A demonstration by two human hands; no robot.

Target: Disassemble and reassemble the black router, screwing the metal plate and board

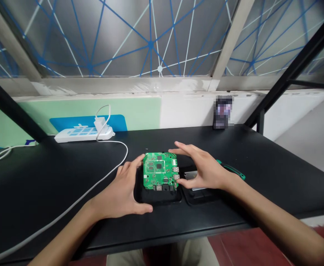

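A green circuit board is tilted over a black plastic case near the front of the desk. My right hand pinches the board's right side, fingers at the top corner and thumb by the metal USB ports. On the other side, my left hand is spread, its fingertips at the board's upper left corner and its thumb stretched out by the case's front edge. Partly under my right hand lies a second black case part with a silvery plate. A green-handled tool is half hidden behind my right wrist.
A white power strip with a plugged-in charger stands at the back left. Its white cable runs across the desk to the front left. A blurred-out phone-like object leans on the wall. Black frame bars rise at the sides.
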